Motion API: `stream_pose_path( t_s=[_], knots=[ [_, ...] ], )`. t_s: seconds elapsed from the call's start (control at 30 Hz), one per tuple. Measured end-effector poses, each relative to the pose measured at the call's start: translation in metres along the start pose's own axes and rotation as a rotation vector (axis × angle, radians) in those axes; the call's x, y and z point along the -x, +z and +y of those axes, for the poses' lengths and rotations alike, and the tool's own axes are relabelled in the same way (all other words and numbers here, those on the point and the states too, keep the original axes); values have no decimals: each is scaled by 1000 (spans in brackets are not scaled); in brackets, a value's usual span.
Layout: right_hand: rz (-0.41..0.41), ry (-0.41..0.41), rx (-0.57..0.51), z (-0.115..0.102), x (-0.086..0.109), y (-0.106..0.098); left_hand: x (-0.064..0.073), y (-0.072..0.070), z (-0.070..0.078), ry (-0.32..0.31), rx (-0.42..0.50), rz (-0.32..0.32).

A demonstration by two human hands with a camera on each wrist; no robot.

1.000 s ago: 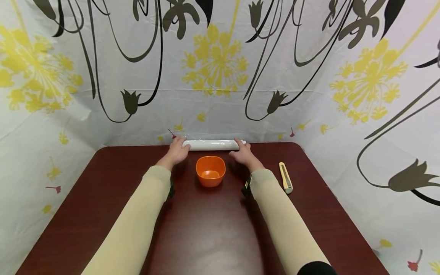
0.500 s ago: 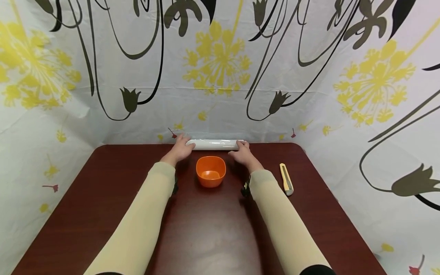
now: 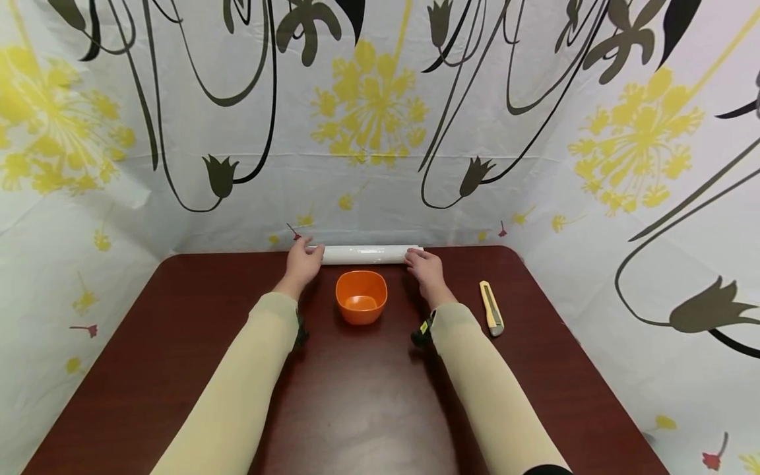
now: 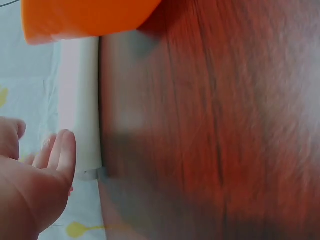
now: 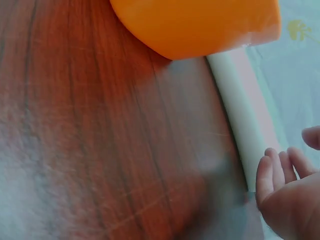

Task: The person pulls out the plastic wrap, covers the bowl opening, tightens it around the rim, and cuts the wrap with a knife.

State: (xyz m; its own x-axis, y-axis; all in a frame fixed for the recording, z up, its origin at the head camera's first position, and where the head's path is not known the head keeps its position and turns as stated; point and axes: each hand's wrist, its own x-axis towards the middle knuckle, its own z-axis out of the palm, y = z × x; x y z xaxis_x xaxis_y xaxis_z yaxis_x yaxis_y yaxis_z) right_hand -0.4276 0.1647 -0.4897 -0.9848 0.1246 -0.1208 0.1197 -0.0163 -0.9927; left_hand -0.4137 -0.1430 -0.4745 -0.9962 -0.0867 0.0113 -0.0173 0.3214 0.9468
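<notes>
While the white roll (image 3: 363, 254), along the table's (image 3: 202, 290) far edge, now lies slightly closer to the orange bowl (image 3: 361, 300), left hand (image 3: 302, 265) and right hand (image 3: 427, 270) flank its ends, fingers extended, thumbs apart (firm contact is unclear); it seems nudged, not yet gripped.

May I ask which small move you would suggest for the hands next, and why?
I would probably curl the left hand and right hand around the roll: they are at its opposite ends, yet the wrist views show neither one wrapped around it.
</notes>
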Motion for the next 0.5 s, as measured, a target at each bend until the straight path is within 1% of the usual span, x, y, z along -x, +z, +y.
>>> stream_pose_path(
  t_s=[0.03, 0.1, 0.23, 0.33, 0.5],
  knots=[
    [12, 10, -38, 1, 0, 0, 1, 1, -1, -27, 49, 25],
    [30, 28, -76, 5, 1, 0, 3, 4, -2, -89, 97, 70],
    [64, 52, -115, 12, 4, 0, 7, 9, -3, -198, 89, 133],
    [88, 67, -109, 15, 7, 0, 10, 13, -3, -249, 82, 183],
    [91, 93, -118, 14, 11, 0, 13, 19, 0, -317, 148, 269]
  ],
)
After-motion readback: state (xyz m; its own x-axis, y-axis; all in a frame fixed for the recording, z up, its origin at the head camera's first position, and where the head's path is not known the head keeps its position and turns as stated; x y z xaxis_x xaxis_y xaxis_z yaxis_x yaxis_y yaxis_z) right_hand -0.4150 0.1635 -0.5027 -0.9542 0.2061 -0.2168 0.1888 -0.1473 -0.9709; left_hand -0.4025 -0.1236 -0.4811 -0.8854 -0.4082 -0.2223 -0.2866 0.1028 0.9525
